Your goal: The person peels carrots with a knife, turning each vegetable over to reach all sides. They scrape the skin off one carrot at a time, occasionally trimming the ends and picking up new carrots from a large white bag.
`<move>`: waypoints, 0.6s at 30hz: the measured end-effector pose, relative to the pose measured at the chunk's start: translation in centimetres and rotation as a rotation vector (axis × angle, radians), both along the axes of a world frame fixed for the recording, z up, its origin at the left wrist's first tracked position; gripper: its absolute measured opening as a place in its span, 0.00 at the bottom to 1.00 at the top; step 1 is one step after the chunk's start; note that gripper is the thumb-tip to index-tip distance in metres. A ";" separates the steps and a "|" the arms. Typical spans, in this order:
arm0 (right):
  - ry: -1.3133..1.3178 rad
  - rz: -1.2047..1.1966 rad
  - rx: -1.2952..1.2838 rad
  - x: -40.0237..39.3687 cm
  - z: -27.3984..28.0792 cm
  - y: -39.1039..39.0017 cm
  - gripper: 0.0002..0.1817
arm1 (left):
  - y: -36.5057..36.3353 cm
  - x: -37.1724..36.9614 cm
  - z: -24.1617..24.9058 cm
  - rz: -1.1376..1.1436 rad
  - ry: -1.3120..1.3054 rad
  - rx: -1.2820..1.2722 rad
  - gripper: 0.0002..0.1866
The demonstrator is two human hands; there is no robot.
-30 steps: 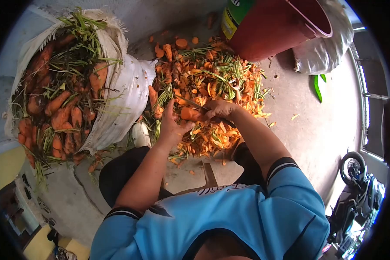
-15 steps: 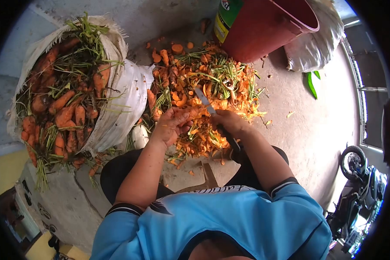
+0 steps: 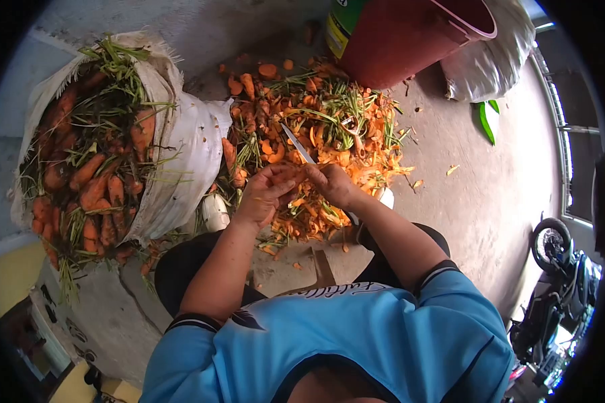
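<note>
My left hand is closed around a carrot, mostly covered by the fingers. Close beside it, my right hand grips a knife, its blade pointing up and to the left over the carrot. The two hands almost meet, and the knife's handle is largely hidden by the right hand. Below and beyond them a heap of orange peelings, cut carrot pieces and green stalks covers the floor.
At the left leans a white woven sack full of unpeeled carrots with stalks. A dark red bucket stands behind the heap, with another pale sack beside it. A green leaf lies on the floor; a motorcycle is far right.
My right hand has moved left towards my left hand, taking the knife along. The blade now lies over the carrot, further left than before. The view has shifted slightly.
</note>
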State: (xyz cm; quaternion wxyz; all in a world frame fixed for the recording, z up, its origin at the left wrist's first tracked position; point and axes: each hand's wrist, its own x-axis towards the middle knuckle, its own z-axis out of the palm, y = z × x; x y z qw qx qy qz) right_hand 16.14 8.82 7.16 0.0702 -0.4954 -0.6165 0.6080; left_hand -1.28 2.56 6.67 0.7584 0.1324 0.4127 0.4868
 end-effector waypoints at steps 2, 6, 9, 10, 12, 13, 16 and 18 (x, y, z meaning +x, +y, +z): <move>0.013 -0.103 0.005 -0.5 1.0 -0.4 0.36 | 0.0 0.5 -1.2 0.002 0.191 0.110 0.15; -0.029 -0.047 -0.203 -0.9 0.8 -1.0 0.32 | 0.0 1.1 -2.1 -0.038 0.757 0.450 0.15; -0.059 -0.219 -0.468 -0.1 0.3 0.1 0.29 | 0.5 0.4 -0.8 -0.136 0.971 0.489 0.17; 0.009 -0.269 -0.514 0.3 -0.9 0.6 0.26 | 0.5 0.1 -0.2 -0.178 1.007 0.469 0.18; 0.133 -0.436 -0.616 1.1 -1.9 1.0 0.19 | 0.5 0.0 0.7 -0.031 0.618 0.354 0.19; 0.152 -0.469 -0.582 1.1 -2.0 1.1 0.16 | 0.5 -0.1 0.9 0.042 0.423 0.296 0.20; 0.183 -0.273 -0.509 0.8 -0.3 0.5 0.10 | 0.7 -1.3 0.1 0.107 0.149 0.114 0.18; 0.087 -0.186 -0.407 1.1 -0.9 0.4 0.10 | 0.8 -1.2 0.1 0.150 -0.003 -0.027 0.16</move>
